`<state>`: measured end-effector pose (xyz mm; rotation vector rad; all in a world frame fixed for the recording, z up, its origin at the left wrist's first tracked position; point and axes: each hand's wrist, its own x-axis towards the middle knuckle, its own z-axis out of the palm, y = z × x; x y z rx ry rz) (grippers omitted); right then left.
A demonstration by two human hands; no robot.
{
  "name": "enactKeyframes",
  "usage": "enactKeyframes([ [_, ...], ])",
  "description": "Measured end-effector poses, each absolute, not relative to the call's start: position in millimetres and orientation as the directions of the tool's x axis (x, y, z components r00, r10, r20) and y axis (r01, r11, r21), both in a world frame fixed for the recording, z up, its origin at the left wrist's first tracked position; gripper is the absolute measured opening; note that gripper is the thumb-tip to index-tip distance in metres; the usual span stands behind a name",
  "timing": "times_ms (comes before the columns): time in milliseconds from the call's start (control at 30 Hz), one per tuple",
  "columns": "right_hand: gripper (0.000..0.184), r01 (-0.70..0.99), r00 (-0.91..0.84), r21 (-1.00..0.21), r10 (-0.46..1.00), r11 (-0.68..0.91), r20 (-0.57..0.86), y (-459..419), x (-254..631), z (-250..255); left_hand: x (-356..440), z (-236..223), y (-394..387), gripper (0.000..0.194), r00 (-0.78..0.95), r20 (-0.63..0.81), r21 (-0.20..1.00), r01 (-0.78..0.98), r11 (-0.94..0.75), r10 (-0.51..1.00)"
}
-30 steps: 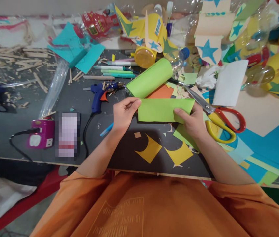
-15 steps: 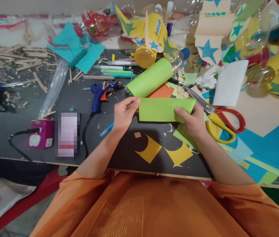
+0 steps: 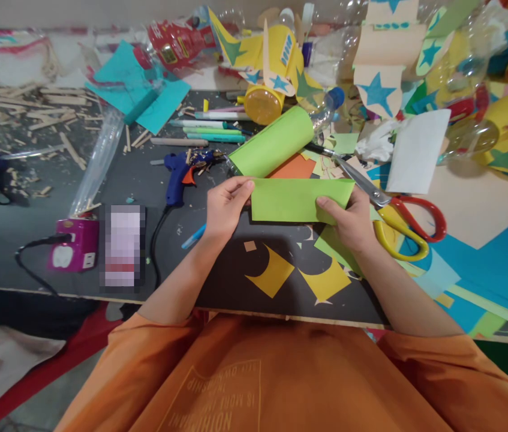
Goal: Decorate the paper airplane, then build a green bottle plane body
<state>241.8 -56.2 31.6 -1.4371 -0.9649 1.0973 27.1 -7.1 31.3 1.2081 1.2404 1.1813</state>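
Note:
A rectangular piece of light green paper (image 3: 287,201) is stretched between my two hands above the table. My left hand (image 3: 229,207) pinches its left edge between thumb and fingers. On the right end, my right hand (image 3: 350,217) grips it with the thumb on top and the fingers hidden behind. Just beyond lies a plastic bottle wrapped in green paper (image 3: 274,141), its blue cap (image 3: 337,96) pointing right. Large scissors with red and yellow handles (image 3: 386,207) rest beside my right hand. Left of my left hand is a blue hot glue gun (image 3: 182,174).
Yellow paper offcuts (image 3: 271,271) lie near the table's front edge. At left are a magenta power adapter (image 3: 74,245), a blurred-out phone (image 3: 122,246) and scattered wooden sticks (image 3: 51,111). Markers (image 3: 213,129) and a yellow paper-covered bottle rocket (image 3: 271,66) stand behind; coloured sheets (image 3: 483,264) cover the right.

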Motion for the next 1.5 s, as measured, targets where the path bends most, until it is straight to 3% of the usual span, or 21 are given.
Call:
enactKeyframes([
  [200,0.037,0.031,0.211,-0.992,0.971,-0.124,-0.115,-57.3,239.8,33.1,26.3,30.4,-5.9,0.049,-0.056,0.014,0.998,0.062,-0.01,0.998],
  [400,0.036,-0.064,0.155,-0.994,0.983,-0.086,-0.095,-54.8,237.0,34.3,17.4,36.3,0.3,0.043,-0.163,0.243,0.946,0.258,-0.196,0.956],
  [533,0.047,-0.069,0.172,-0.996,0.983,-0.057,-0.068,-54.7,235.7,37.5,12.5,37.1,1.4,0.044,-0.171,0.298,0.923,0.302,-0.238,0.939],
  [833,0.017,0.125,0.123,-0.991,0.991,0.043,0.059,-57.2,237.2,38.6,7.8,33.4,6.2,0.036,-0.249,0.315,0.924,0.3,-0.237,0.916],
  [967,0.009,0.114,0.099,-0.992,0.993,0.047,0.058,-57.6,239.4,36.0,6.0,35.6,7.7,0.039,-0.258,0.328,0.925,0.283,-0.254,0.909],
  [1500,0.034,0.035,0.085,-0.997,0.994,0.069,0.071,-55.5,239.7,21.3,5.0,31.6,8.7,0.043,-0.224,0.399,0.877,0.378,-0.298,0.889],
])
